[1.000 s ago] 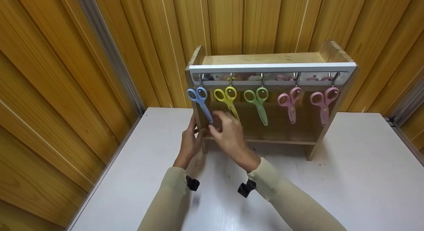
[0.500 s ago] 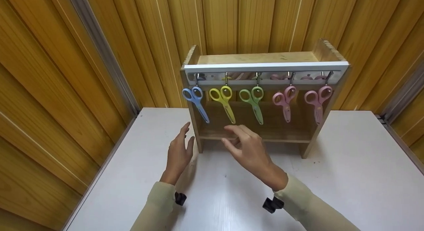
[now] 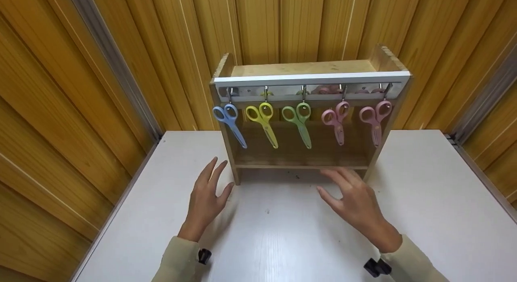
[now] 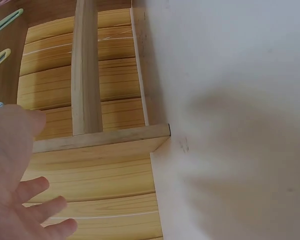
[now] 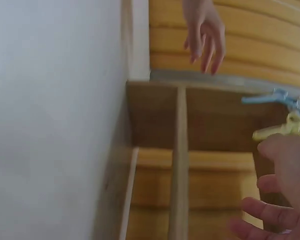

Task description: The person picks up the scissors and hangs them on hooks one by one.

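Observation:
From hooks on a wooden rack [image 3: 303, 166] hang blue scissors [image 3: 231, 119], yellow scissors [image 3: 264, 121], green scissors [image 3: 301, 122] and two pink pairs, the inner pink scissors [image 3: 337, 121] and the outer pink scissors [image 3: 376, 119]. Each hangs by one finger loop, blades down. My left hand [image 3: 206, 203] is held over the table in front of the rack's left leg, fingers spread and holding nothing. Before the right part of the lower shelf, my right hand [image 3: 355, 201] has its fingers loosely bent and grips nothing. In the right wrist view, the blue scissors [image 5: 262, 99] and yellow scissors [image 5: 270, 132] show beyond that hand.
The rack stands on a white table [image 3: 266, 233] near the corner of wood-panelled walls [image 3: 258, 27]. A metal strip [image 3: 311, 77] with the hooks runs along its front top. Grey metal rails [image 3: 117, 68] edge the table and wall.
Both hands have drawn back from the blue scissors and the rack's left side. The left moved left and toward me, the right moved right and toward me. The scissors still hang on their hooks.

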`<state>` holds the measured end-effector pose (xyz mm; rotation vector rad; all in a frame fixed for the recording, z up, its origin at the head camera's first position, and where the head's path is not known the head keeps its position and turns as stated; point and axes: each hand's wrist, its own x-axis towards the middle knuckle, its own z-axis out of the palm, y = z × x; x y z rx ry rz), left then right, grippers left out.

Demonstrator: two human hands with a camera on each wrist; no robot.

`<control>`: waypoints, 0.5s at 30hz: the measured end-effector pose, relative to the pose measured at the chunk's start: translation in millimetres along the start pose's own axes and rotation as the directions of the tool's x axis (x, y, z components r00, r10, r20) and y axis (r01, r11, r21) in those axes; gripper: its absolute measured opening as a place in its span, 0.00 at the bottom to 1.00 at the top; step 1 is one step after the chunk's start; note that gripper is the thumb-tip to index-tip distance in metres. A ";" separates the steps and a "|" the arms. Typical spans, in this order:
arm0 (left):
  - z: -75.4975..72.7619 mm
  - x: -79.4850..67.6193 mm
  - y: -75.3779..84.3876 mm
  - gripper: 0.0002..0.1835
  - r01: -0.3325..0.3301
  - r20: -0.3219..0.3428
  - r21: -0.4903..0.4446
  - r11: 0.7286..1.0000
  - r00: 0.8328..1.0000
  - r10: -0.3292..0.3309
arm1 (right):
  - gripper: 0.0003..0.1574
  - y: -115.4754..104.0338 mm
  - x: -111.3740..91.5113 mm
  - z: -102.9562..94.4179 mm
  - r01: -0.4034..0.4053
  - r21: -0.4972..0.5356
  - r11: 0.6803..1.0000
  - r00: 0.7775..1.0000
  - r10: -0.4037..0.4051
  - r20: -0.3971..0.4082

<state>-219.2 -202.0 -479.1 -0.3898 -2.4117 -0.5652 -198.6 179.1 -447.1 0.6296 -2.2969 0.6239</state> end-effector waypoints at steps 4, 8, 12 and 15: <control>-0.6 -11.7 -6.3 0.38 -0.041 -0.012 0.053 0.998 0.999 0.042 | 0.33 23.2 -21.8 -11.8 -0.028 -0.078 0.997 1.000 0.027 -0.005; -3.6 -18.9 -9.8 0.40 -0.035 0.016 0.097 0.995 0.999 0.034 | 0.40 43.7 -38.2 -23.4 -0.047 -0.158 0.986 0.999 0.050 0.019; -4.6 -23.4 -12.2 0.43 -0.008 0.056 0.149 0.989 0.998 0.000 | 0.44 61.8 -50.6 -33.3 -0.032 -0.222 0.975 0.998 0.044 0.049; -2.7 -27.5 -14.6 0.44 0.002 0.067 0.169 0.986 0.998 -0.013 | 0.47 72.8 -61.5 -39.8 -0.059 -0.273 0.960 0.992 0.088 0.094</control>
